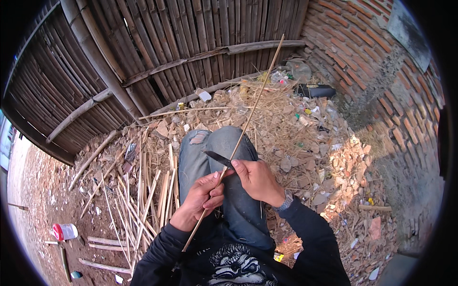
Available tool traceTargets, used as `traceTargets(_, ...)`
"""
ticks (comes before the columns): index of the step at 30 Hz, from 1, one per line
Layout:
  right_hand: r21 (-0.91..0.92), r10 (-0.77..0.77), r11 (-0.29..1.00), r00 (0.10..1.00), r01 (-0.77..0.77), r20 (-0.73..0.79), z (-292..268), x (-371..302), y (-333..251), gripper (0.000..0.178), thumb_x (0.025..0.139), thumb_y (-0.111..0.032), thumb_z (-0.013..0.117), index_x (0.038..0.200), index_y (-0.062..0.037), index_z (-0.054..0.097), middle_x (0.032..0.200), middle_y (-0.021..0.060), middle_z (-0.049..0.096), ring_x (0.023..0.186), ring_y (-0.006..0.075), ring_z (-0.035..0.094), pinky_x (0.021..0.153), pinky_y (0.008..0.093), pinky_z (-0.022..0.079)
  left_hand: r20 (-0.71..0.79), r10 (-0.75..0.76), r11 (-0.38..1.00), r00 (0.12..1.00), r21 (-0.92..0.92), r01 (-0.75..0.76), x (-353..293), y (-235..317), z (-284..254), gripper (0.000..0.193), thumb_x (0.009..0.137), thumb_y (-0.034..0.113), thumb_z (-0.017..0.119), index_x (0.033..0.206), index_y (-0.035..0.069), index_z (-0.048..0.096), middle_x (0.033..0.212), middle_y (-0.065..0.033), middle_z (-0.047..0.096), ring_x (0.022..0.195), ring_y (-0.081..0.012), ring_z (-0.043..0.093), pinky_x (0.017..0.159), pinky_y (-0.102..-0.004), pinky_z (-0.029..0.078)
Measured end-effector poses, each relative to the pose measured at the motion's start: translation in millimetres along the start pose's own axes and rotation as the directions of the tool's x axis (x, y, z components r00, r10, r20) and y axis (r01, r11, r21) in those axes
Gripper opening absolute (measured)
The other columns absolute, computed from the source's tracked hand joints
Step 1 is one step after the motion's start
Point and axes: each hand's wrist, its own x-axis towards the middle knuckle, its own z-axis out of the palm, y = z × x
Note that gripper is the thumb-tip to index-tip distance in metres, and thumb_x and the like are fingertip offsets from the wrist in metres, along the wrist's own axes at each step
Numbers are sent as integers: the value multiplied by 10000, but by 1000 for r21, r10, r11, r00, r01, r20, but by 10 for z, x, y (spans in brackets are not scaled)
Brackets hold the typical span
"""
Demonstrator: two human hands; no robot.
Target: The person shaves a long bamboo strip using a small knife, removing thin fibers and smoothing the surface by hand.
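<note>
A long, thin bamboo strip (254, 105) slants across my lap, its far end reaching up toward the slatted wall. My left hand (204, 194) is closed round its lower part, with the near end sticking out below by my sleeve. Just above, my right hand (256, 180) grips a dark-bladed knife (218, 159); its handle is hidden in the fingers. The blade points left and crosses the strip, close to my left fingertips. Whether the edge bites into the strip, I cannot tell. Both hands are over my jeans-clad knees (229, 143).
Split bamboo strips (143, 209) lie in a heap left of my legs. A white tub with a red rim (66, 232) is at the far left. Rubble and litter (305, 162) cover the ground. A bamboo wall (167, 43) and a brick wall (377, 62) meet ahead.
</note>
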Motion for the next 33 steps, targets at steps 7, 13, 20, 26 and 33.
traceTargets(7, 137, 137, 972, 933, -192, 333, -141, -91, 82, 565, 1127, -413, 467, 861, 16, 719, 527, 97, 475, 511, 117, 443, 497, 388, 368, 93, -43, 997, 995, -59, 49, 6, -158, -112, 420, 1130, 305, 459, 1435, 32, 558, 642, 41, 394, 397, -52, 333, 408, -215, 269)
traceTargets(13, 417, 246, 588, 644, -693, 724, -236, -109, 17, 601, 1115, -472, 467, 779, -14, 665, 570, -14, 447, 528, 84, 412, 516, 330, 338, 115, 33, 991, 993, -129, -18, -107, -144, -196, 456, 1151, 317, 388, 1439, -1, 539, 630, 42, 377, 394, -55, 323, 394, -215, 284)
traceTargets(20, 32, -132, 991, 981, 128, 140, -321, 20, -208, 468, 1068, -385, 566, 797, -10, 640, 576, 104, 504, 506, 252, 513, 549, 398, 389, 22, 2, 998, 1000, 66, -4, -308, -128, -308, 483, 1150, 332, 402, 1443, -27, 537, 610, 41, 327, 398, -55, 268, 372, -218, 248)
traceTargets(26, -349, -53, 925, 960, 152, 277, -136, -234, -76, 476, 1008, -460, 634, 749, -61, 611, 559, 178, 617, 555, 425, 656, 507, 527, 510, -31, 8, 963, 999, 270, 1, -310, -193, -308, 458, 1143, 318, 447, 1410, -32, 575, 604, 61, 290, 430, -50, 224, 403, -235, 231)
traceTargets(33, -600, -133, 787, 989, 144, 62, -195, -25, 280, 508, 1006, -507, 621, 745, -72, 623, 544, 168, 618, 522, 399, 662, 480, 501, 527, -136, 39, 883, 990, 468, 29, -603, -282, -496, 455, 1142, 289, 454, 1445, -38, 546, 616, 69, 255, 480, -53, 197, 452, -248, 209)
